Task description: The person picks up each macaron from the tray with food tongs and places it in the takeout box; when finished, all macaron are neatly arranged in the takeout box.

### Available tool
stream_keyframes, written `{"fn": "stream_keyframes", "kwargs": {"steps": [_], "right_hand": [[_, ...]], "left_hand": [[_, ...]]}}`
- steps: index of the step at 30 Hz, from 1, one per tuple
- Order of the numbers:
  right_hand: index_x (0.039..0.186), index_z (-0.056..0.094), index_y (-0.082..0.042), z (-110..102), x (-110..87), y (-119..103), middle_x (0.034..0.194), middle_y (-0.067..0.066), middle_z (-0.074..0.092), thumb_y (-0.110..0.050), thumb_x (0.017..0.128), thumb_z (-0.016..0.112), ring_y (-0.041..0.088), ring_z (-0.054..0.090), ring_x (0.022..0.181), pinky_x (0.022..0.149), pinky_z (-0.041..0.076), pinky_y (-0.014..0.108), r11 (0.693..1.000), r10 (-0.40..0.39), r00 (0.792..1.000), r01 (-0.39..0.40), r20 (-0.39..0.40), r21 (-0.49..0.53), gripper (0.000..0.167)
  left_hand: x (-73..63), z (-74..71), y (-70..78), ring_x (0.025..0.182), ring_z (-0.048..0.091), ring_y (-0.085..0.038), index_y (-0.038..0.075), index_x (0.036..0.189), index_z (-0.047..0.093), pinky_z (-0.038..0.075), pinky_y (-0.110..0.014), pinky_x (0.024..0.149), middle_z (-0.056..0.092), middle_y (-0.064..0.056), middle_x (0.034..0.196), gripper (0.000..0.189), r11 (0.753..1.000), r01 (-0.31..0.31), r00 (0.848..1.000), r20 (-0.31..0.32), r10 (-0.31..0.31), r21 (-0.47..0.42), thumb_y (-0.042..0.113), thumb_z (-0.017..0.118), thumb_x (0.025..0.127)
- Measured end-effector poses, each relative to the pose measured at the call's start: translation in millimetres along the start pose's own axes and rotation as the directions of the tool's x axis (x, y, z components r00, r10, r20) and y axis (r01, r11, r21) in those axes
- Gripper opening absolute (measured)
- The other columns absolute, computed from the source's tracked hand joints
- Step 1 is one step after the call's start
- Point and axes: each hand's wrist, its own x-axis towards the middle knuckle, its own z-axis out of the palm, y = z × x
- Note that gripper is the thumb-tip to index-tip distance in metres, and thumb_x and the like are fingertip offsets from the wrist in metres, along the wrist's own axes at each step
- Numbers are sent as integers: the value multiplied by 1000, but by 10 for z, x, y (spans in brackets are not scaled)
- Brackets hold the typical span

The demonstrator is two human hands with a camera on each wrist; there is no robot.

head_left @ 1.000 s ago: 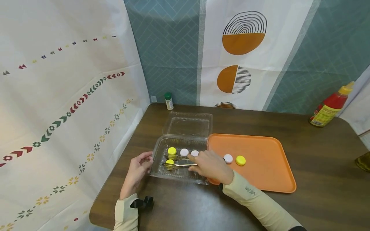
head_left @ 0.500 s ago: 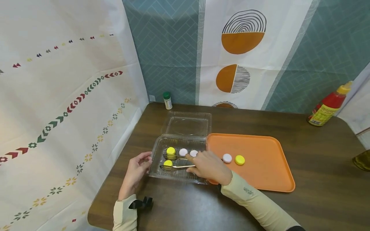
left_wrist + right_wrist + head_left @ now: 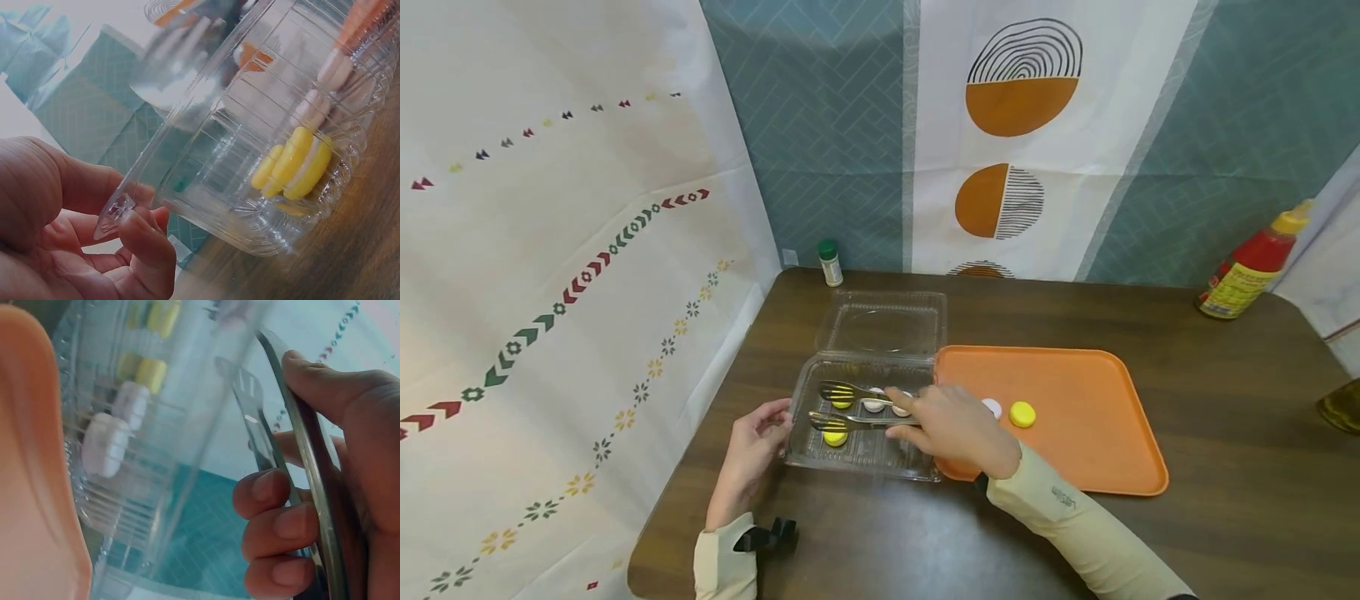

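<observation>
My left hand (image 3: 756, 442) pinches the left rim of a clear plastic clamshell container (image 3: 880, 456), thumb and fingers on its edge tab (image 3: 115, 215). Over the container, my right hand (image 3: 958, 425) grips metal tongs (image 3: 868, 422), their slotted ends spread apart with nothing between them. Below the ends sit a yellow macaron (image 3: 835, 438) and a second yellow macaron (image 3: 842, 402), partly covered by the tongs. Two pale macarons (image 3: 874, 406) lie to their right, also partly covered. In the right wrist view the tongs (image 3: 312, 450) run through my curled fingers.
The container's lid (image 3: 880, 329) lies folded back. An orange tray (image 3: 1082, 417) adjoins the container on the right, bearing a pale macaron (image 3: 992, 407) and a yellow macaron (image 3: 1022, 414). Farther back stand a green-capped shaker (image 3: 831, 265) and a red sauce bottle (image 3: 1247, 271).
The tongs have risen off the lower yellow macaron, which now lies free below their ends. My right hand has lifted slightly. The left hand keeps its hold on the rim.
</observation>
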Motion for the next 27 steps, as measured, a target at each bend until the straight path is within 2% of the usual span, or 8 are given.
{"fn": "stream_keyframes", "kwargs": {"steps": [6, 12, 18, 27], "right_hand": [[141, 61, -12, -89, -63, 77, 50, -9, 28, -54, 95, 63, 6, 17, 42, 42, 14, 22, 1000, 25, 997, -24, -72, 11, 62], [138, 63, -11, -166, -175, 226, 57, -8, 35, -52, 93, 68, 5, 22, 43, 42, 16, 21, 998, 64, 992, -64, -111, 3, 61], [135, 65, -12, -239, -359, 368, 55, -7, 31, -49, 89, 74, 7, 23, 43, 43, 16, 22, 993, 109, 983, -114, -151, -27, 59], [137, 63, -17, -327, -638, 498, 55, -8, 31, -49, 91, 71, 7, 24, 44, 43, 19, 24, 976, 207, 969, -214, -138, -35, 57]], "left_hand": [[10, -21, 9, 72, 53, -15, -12, 128, 60, 45, -23, 55, 57, -19, 101, 32, 1000, 11, 1000, 0, -11, 19, -9, 58, 96], [30, -17, -8, 70, 52, -13, -12, 127, 60, 44, -22, 55, 57, -20, 100, 32, 1000, 7, 1000, 3, -7, 3, -11, 58, 95], [9, -15, -25, 69, 52, -13, -13, 127, 59, 44, -22, 55, 58, -20, 100, 32, 1000, 5, 1000, 4, -5, -6, -12, 57, 95], [-10, -20, -18, 73, 52, -14, -12, 129, 59, 45, -23, 56, 57, -20, 104, 33, 1000, 12, 1000, 7, -12, 0, -9, 57, 96]]}}
